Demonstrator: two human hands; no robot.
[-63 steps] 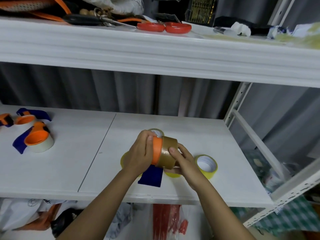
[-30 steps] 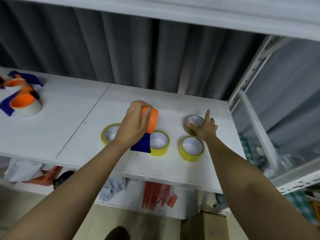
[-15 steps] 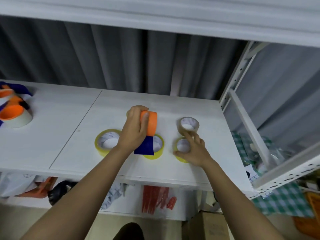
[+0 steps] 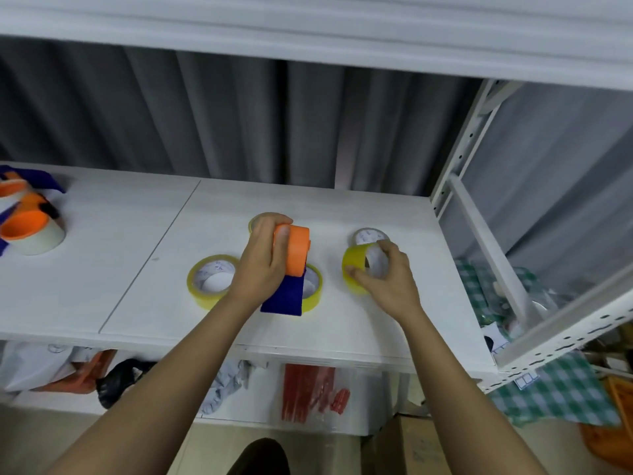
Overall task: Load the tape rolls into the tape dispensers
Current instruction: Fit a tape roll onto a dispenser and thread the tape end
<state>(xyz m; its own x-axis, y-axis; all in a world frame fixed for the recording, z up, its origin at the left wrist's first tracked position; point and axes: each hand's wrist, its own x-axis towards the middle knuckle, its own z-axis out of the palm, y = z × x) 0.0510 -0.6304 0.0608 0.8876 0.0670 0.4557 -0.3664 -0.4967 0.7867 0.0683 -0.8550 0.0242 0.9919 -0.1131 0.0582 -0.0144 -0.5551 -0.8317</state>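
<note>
My left hand [image 4: 262, 265] grips an orange tape dispenser [image 4: 296, 255] with a blue handle, held above the white shelf [image 4: 137, 241]. My right hand [image 4: 388, 281] holds a yellow tape roll [image 4: 356, 267], tilted up on its edge and lifted off the shelf. A brown roll [image 4: 368, 236] lies flat just behind it. Two more yellow rolls lie flat: one [image 4: 210, 281] left of my left hand, another [image 4: 313, 289] partly under the dispenser. A further roll [image 4: 257, 221] peeks out behind my left hand.
At the shelf's far left lie loaded orange and blue dispensers [image 4: 29, 228]. An upper shelf [image 4: 308, 36] overhangs. A white metal rack frame [image 4: 479, 214] bounds the right side. Bags and red items sit on the shelf below.
My right hand set the brown roll down on the shelf, then reached to the yellow roll in front of it and lifted it, tilted. My left hand kept holding the dispenser.
</note>
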